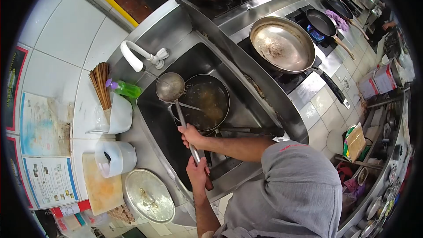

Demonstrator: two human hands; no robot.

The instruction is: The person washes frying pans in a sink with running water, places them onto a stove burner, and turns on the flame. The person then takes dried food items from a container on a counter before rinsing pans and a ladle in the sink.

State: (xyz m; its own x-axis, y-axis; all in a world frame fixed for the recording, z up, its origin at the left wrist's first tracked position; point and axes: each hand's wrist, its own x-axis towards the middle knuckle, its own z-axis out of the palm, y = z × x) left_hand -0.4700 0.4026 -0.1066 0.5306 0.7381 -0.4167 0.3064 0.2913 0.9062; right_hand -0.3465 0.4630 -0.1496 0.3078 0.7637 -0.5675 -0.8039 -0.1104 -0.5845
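Note:
A long metal ladle [171,87] reaches over the sink [159,125], its round bowl under the white tap [132,56]. A thin stream appears to run from the spout to the bowl. My right hand [191,135] is closed around the middle of the handle. Lower down, my left hand [197,172] grips the handle near its brown end. Beneath the ladle, a dark pan [222,99] lies in the sink with murky brownish water in it. A thin metal utensil [190,106] rests inside that pan. Other dark handles in the sink are partly hidden by my right arm.
Left of the sink stand a stick brush [100,83], a green bottle [128,89] and white tubs [121,113]. A round metal lid [150,196] lies nearby. Rightward are a large frying pan [282,44] and a lit burner [313,33] under a small pan [321,21].

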